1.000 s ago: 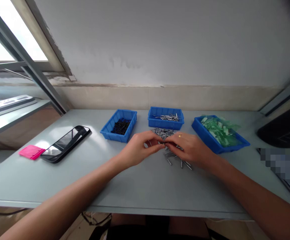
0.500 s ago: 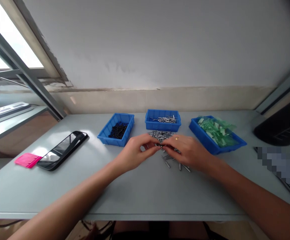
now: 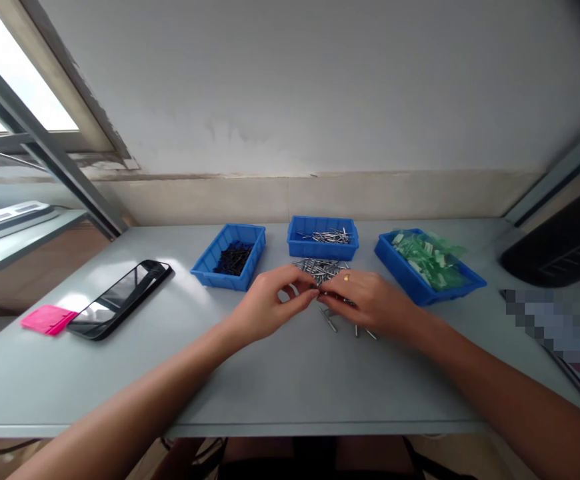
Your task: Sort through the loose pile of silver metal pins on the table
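Observation:
My left hand (image 3: 273,301) and my right hand (image 3: 363,299) meet fingertip to fingertip above the grey table. Both are pinched closed; whatever sits between the fingertips is too small and too covered to make out. A ring shows on the right hand. Just behind and beneath the fingers lies a pile of thin silvery metal pins (image 3: 319,268). A few loose metal pins (image 3: 329,320) are scattered in front of the pile, some partly hidden by the right hand.
Behind the hands stand a blue bin of black small parts (image 3: 228,233), a blue bin of silvery pins (image 3: 323,250) and a blue bin of green plastic bags (image 3: 420,288). A phone (image 3: 120,300) overlaps a pink packet (image 3: 49,320) at left. A black object (image 3: 560,240) stands right.
The whole view has shifted slightly, so everything sits a little further left. My hands stay together, with the fingertips a little closer in. Nothing has visibly been let go.

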`<state>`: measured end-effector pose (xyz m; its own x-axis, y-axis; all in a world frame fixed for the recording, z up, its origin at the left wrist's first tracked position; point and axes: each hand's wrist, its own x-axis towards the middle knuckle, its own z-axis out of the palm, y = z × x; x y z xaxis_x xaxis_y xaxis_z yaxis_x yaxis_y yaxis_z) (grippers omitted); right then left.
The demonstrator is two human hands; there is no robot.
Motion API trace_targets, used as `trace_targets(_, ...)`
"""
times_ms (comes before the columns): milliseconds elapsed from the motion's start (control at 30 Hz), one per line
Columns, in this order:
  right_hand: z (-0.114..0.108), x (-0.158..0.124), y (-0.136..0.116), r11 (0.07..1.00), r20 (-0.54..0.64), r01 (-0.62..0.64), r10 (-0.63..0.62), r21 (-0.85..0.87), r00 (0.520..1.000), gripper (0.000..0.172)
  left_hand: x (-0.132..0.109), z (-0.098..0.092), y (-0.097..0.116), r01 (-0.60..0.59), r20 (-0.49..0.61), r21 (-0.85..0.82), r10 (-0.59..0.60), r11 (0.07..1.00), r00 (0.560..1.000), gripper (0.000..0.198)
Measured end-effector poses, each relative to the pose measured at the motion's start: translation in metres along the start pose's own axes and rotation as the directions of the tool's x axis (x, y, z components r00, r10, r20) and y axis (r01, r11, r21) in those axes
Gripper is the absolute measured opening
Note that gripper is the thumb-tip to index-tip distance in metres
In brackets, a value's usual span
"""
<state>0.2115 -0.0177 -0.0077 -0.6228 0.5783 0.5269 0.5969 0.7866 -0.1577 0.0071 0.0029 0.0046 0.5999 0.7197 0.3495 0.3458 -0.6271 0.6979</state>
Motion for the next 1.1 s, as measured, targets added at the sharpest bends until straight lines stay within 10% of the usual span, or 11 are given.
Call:
trace_targets(700,-0.0018,-0.0002,0.0020,1.000,-0.046,0.022,-0.022,0.007,0.999,0.019,0.0009,0.0010,0.0015,0.101,0.066,-0.008,-0.101,0.995,0.993,0.016)
trace_targets(1100,-0.0002,-0.0025,0.0019,0.993,-0.098,0.116,-0.115,0.005,0.989,0.017,0.0001,0.0035,-0.0013,0.260,0.147,-0.341,-0.222,0.903,0.964,0.014)
